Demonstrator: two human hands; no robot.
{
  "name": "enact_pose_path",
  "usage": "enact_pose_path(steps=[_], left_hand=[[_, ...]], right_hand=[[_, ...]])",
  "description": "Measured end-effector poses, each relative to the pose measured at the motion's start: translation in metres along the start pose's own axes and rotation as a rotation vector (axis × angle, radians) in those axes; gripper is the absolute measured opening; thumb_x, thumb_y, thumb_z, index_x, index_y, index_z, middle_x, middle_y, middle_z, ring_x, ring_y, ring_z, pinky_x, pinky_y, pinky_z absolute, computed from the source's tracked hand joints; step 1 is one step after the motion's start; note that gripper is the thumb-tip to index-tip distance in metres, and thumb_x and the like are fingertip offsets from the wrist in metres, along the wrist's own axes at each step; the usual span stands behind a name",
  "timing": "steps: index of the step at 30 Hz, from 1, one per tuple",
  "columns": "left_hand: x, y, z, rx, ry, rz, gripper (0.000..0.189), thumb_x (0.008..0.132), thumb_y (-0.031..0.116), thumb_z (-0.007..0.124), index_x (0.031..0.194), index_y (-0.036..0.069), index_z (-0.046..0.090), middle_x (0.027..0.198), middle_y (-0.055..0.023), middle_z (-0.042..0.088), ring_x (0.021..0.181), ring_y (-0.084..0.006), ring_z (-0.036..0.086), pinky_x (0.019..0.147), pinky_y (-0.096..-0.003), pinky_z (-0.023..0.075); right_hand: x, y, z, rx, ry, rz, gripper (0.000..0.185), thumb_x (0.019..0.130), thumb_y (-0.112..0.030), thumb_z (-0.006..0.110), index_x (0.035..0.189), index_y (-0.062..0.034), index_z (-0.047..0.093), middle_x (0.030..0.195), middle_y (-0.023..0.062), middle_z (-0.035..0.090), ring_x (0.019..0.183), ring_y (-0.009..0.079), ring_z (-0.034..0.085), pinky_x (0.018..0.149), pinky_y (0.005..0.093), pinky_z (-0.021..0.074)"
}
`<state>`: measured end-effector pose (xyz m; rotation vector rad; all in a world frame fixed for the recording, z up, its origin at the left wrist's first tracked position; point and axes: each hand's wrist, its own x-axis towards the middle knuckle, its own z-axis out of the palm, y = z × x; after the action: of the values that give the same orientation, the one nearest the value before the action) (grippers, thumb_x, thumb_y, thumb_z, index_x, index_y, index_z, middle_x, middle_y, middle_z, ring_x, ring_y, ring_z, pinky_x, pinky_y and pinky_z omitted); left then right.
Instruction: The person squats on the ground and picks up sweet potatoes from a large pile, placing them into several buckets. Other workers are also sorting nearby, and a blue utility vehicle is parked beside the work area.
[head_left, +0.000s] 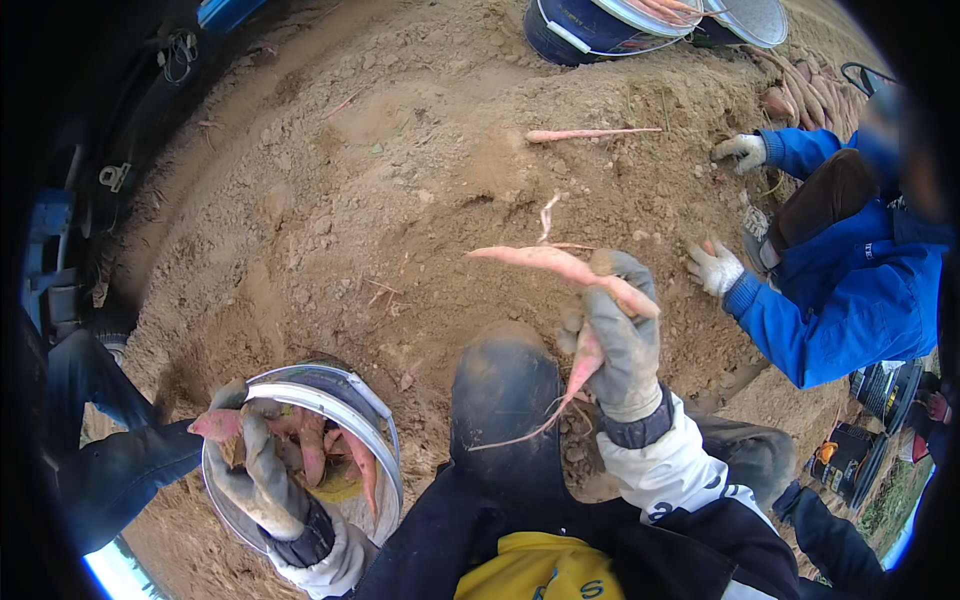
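Observation:
My right hand (622, 337), in a grey work glove, grips a long, thin pink sweet potato (555, 262) between thumb and fingers. A smaller sweet potato (585, 360) with a long root tail hangs from the same hand, over my right side. My left hand (262, 457), gloved too, holds the end of a pink sweet potato (217, 424) above the left rim of a bucket (391, 480). Several sweet potatoes (311, 446) lie inside this bucket, partly hidden by my hand. A thin root (589, 134) lies on the soil ahead.
A co-worker in a blue jacket (847, 300) crouches at the right, both gloved hands on the soil. Dark blue buckets (555, 41) stand at the top, near heaped sweet potatoes (817, 94). Another person's leg (127, 465) is at the left, below blue machinery (52, 214).

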<state>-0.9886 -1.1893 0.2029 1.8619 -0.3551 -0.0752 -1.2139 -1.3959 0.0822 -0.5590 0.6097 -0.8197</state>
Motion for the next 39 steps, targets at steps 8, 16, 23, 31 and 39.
enact_pose_path(steps=[8,16,23,31,39], left_hand=[[-0.026,-0.008,-0.114,0.705,0.172,0.126,0.059,0.091,0.027,0.064,0.141,0.003,0.043,0.132,-0.0184,0.05,0.11,-0.0266,0.054,0.086,-0.0368,0.0479],[-0.13,-0.105,-0.026,0.962,-0.296,-0.124,0.062,0.082,0.027,0.07,0.132,0.001,0.046,0.116,-0.0246,0.059,0.104,-0.0427,0.059,0.087,-0.0482,0.0487],[-0.138,-0.128,-0.031,1.214,-0.186,0.063,0.037,0.086,0.029,0.068,0.114,0.006,0.064,0.101,-0.0138,0.068,0.088,-0.0306,0.067,0.076,-0.0412,0.0527],[-0.133,-0.122,-0.035,1.153,-0.099,0.024,0.035,0.084,0.028,0.069,0.112,0.008,0.065,0.098,-0.0126,0.068,0.083,-0.0308,0.066,0.07,-0.0397,0.0531],[-0.127,-0.118,-0.011,1.117,-0.09,-0.004,0.038,0.085,0.029,0.068,0.115,0.007,0.063,0.101,-0.0138,0.067,0.085,-0.0323,0.066,0.071,-0.0404,0.0537]], right_hand=[[0.023,0.055,0.13,-0.98,-0.78,-0.21,0.062,0.085,-0.019,0.071,0.139,-0.0085,0.044,0.141,0.0197,0.042,0.135,0.0354,0.039,0.108,0.0391,0.0376],[0.135,0.219,0.025,-1.654,-1.292,-0.223,0.038,0.089,-0.031,0.056,0.122,-0.0114,0.057,0.123,0.013,0.059,0.114,0.0331,0.056,0.096,0.0431,0.0455],[0.075,0.307,0.006,-2.12,-1.809,-0.064,0.036,0.089,-0.038,0.057,0.118,-0.0171,0.062,0.114,0.0086,0.065,0.111,0.0265,0.06,0.092,0.047,0.0404],[0.082,0.171,0.035,-2.257,-1.54,0.69,0.043,0.09,-0.044,0.047,0.111,-0.0128,0.066,0.103,0.0167,0.068,0.099,0.0356,0.066,0.086,0.0505,0.0487],[0.222,0.212,0.095,-2.389,-1.216,-0.114,0.04,0.088,-0.035,0.058,0.122,-0.014,0.057,0.123,0.0088,0.061,0.117,0.0324,0.054,0.093,0.0454,0.0474]])
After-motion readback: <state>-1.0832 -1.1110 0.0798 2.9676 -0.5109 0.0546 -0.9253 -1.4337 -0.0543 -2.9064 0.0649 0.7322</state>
